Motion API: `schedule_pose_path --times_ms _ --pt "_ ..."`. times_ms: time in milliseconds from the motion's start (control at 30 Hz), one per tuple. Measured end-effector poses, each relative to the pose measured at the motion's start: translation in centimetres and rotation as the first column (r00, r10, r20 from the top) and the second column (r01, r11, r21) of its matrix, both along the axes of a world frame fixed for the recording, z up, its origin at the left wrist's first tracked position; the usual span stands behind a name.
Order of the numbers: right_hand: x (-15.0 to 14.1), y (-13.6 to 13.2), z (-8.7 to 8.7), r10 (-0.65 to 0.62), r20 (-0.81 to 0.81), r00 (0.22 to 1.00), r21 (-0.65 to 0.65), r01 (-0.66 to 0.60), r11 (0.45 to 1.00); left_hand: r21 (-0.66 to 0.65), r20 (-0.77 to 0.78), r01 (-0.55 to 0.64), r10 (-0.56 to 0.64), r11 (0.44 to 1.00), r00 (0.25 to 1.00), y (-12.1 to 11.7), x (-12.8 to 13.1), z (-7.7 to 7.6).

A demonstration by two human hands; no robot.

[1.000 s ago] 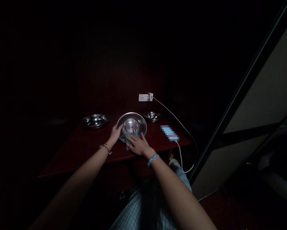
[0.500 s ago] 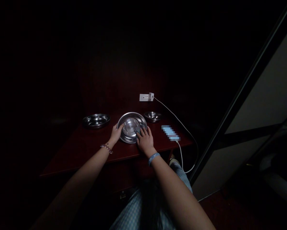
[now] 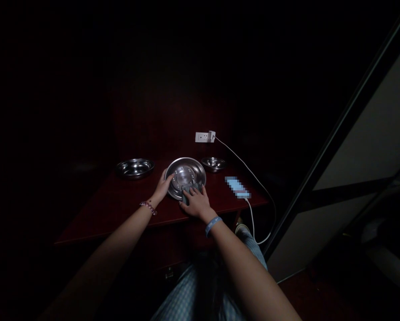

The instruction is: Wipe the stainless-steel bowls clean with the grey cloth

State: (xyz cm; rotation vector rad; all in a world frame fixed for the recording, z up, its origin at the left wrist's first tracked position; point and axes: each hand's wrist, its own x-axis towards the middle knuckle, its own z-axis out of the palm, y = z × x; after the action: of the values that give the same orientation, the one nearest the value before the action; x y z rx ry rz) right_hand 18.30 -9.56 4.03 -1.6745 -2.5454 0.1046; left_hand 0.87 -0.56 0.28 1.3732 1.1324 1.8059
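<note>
A shiny round metal basin is tilted toward me over the dark red table. My left hand grips its left rim, thumb on the inside and fingers behind. My right hand presses a grey cloth against the basin's near inner wall and rim, fingers spread over the cloth. Part of the cloth is hidden beneath that hand.
On the table stand a wide metal basin at left and a smaller metal bowl behind. A blurred-out phone lies at right, its white cable running to a charger in the wall socket.
My right hand has slid the cloth down and left, from the basin's right inner side to its near rim. My left hand keeps its grip.
</note>
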Motion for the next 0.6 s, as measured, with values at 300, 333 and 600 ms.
schedule_pose_path --times_ms 300,333,600 --pt "-0.7 -0.1 -0.6 0.100 -0.270 0.958 -0.137 -0.141 0.980 -0.109 0.070 0.105 -0.098 0.988 0.993 -0.6 -0.4 0.0" --pt "-0.9 -0.2 -0.6 0.116 -0.297 0.948 -0.143 -0.164 0.976 -0.106 0.094 0.117 -0.107 0.987 0.990 -0.5 -0.4 0.0" --pt "-1.2 -0.3 -0.5 0.215 -0.302 0.929 -0.118 -0.260 0.958 -0.059 0.164 0.076 -0.065 0.995 0.984 -0.3 -0.1 0.0"
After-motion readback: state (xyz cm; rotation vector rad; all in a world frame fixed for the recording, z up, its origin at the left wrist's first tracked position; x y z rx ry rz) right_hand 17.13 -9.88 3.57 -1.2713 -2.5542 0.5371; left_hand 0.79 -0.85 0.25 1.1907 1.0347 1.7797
